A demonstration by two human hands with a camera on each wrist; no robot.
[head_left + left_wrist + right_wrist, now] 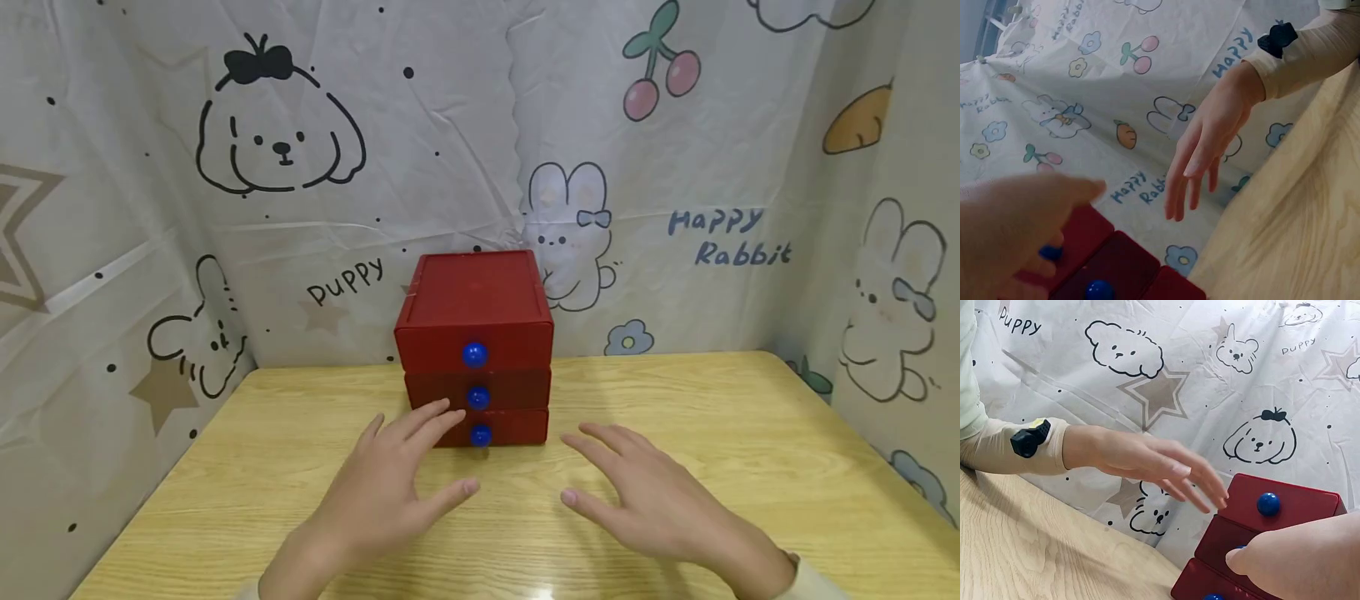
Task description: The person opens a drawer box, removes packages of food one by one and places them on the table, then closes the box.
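Note:
A red box with three stacked drawers [480, 287] stands toward the back of the table, its front facing me. Each drawer has a round blue knob [475, 354] in the middle, and all three drawers are pushed in. My left hand [382, 483] hovers before the box's lower left, fingers spread and holding nothing; its fingertips overlap the lower drawers in the head view. To the right of the box's front, my right hand [652, 492] is held above the table with fingers extended and nothing in it. The right wrist view shows the left hand [1147, 456] apart from the box.
The light wooden table [712, 417] runs back to a white printed cloth [450, 125] with puppies, rabbits and cherries. The cloth hangs behind the box and along both sides. A dark wrist camera [1277, 40] is strapped on the right sleeve.

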